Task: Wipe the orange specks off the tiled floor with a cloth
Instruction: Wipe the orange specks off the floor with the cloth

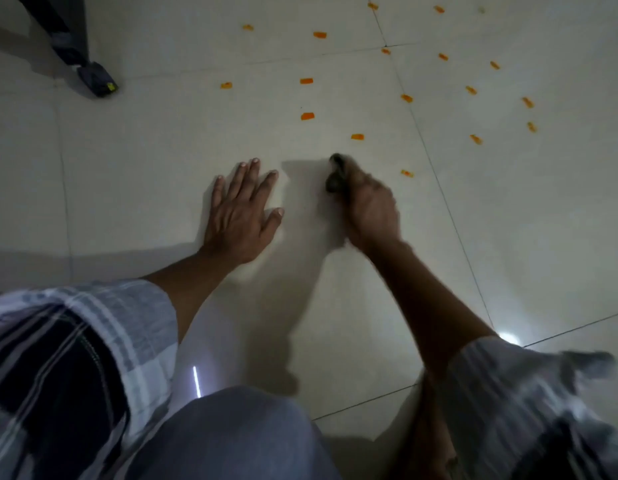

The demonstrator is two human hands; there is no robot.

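Several orange specks (307,116) lie scattered over the pale tiled floor (162,150), mostly ahead and to the right, the nearest one (407,173) just right of my right hand. My right hand (369,206) is blurred and grips a small dark cloth (336,174) that pokes out at its far end and touches the floor. My left hand (243,209) lies flat on the tile with its fingers spread, left of the cloth.
A black stand leg with a dark foot (98,79) rests on the floor at the far left. My knee in grey trousers (231,434) fills the bottom centre. Grout lines cross the floor.
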